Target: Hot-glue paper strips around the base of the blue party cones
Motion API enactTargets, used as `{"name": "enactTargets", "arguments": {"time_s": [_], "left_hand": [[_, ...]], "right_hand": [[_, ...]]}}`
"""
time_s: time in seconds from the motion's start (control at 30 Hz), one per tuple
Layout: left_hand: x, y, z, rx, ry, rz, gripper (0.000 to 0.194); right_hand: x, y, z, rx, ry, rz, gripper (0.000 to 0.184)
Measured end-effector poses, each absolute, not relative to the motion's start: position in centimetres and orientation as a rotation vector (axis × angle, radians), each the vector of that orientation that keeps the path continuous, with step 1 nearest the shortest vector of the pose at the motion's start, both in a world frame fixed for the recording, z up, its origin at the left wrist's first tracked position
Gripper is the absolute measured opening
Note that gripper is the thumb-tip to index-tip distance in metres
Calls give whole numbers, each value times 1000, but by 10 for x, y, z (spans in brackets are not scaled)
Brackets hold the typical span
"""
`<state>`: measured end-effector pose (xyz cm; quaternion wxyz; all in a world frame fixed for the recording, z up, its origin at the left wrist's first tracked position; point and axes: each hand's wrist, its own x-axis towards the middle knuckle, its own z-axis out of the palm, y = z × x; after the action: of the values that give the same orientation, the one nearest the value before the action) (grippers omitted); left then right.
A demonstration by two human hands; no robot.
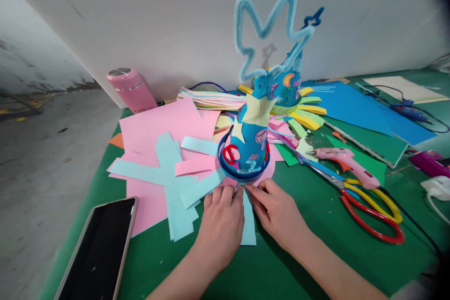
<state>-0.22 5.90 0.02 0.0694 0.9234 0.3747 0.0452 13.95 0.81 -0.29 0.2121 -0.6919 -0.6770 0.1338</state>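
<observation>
In front of me stands a blue paper party hat (251, 138) with a pink brim, star and letter decorations, and a light blue pipe-cleaner crown shape (262, 33) on top. Light blue paper strips (202, 190) fan out from its base toward the left. My left hand (223, 220), fingers curled, presses a light blue paper strip (249, 225) at the near edge of the brim. On the strip's other side, my right hand (276, 211) pinches the same end with thumb and forefinger. The fingertips partly hide where strip and brim meet.
Pink paper sheets (151, 150) lie left, near a phone (100, 248) and a pink bottle (131, 89). Scissors (372, 215) and a pink glue gun (348, 161) rest at right. Behind stands another decorated hat (286, 86) with yellow and green strips, beside blue sheets (351, 108).
</observation>
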Motion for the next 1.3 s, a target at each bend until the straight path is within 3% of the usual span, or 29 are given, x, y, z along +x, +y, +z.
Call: {"name": "enactTargets", "arguments": {"time_s": [0.93, 1.3], "left_hand": [[-2, 57, -1, 2788, 1161, 151, 37], [-3, 56, 4, 2758, 1172, 159, 36]], "right_hand": [[140, 9, -5, -1959, -1958, 238, 36], [146, 5, -7, -1856, -1936, 328, 34]]}}
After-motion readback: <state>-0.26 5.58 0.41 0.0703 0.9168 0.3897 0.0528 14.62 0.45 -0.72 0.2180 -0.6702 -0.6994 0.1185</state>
